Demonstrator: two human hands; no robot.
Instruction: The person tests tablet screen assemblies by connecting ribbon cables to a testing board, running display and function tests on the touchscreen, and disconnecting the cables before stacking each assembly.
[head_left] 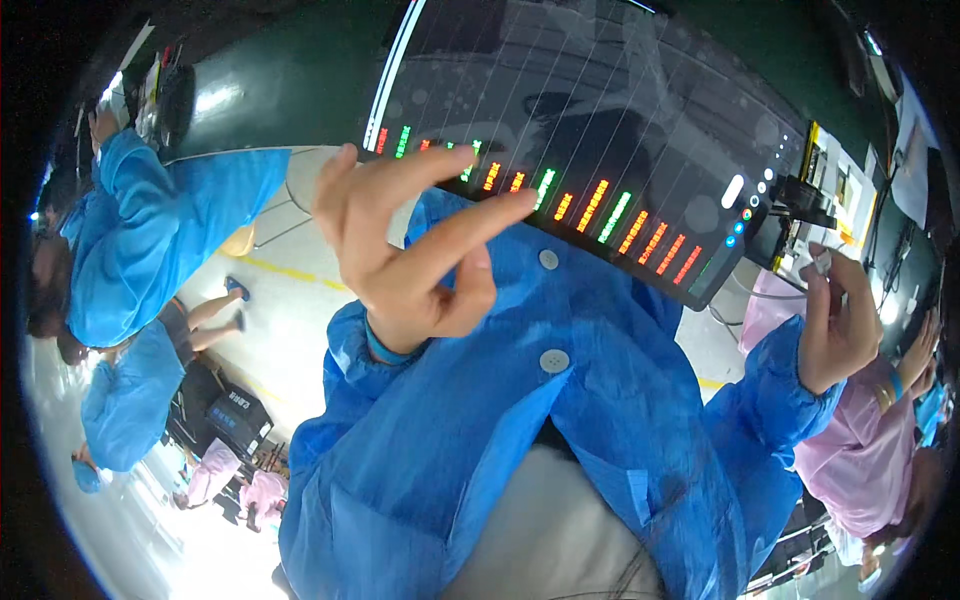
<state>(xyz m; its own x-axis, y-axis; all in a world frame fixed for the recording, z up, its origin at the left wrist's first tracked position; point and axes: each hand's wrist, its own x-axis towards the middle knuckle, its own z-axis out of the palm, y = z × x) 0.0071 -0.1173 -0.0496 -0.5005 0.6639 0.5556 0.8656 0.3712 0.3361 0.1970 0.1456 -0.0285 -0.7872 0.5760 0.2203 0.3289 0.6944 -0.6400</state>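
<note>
Nearest to you: your own translucent blue smock (pixel 560 420) with round grey snap buttons (pixel 554 360), filling the lower middle of the view, both sleeves rising from it.

Your left hand (pixel 405 255): raised before your chest, fingers spread and loosely curled, index finger stretched toward the lower edge of the screen and its tip at that edge; nothing gripped.

Your right hand (pixel 838 320): lifted at the right, fingers drawn together, pinching a small pale object (pixel 822 262) between the fingertips; what it is cannot be told.

Next out: a large flat dark touchscreen panel (pixel 600 130) with a thin white edge, tilted across the upper middle, showing a row of short red, orange and green bars along its lower edge and small round icons at its right end. A black bracket (pixel 805 195) sits at its right corner.

Room: a pale floor (pixel 290 320) with a yellow line (pixel 285 272), and a dark green surface (pixel 290 80) above it.

Farther off, left: a person in a blue smock (pixel 130 250). Right: a person in a pink smock (pixel 860 450).
</note>
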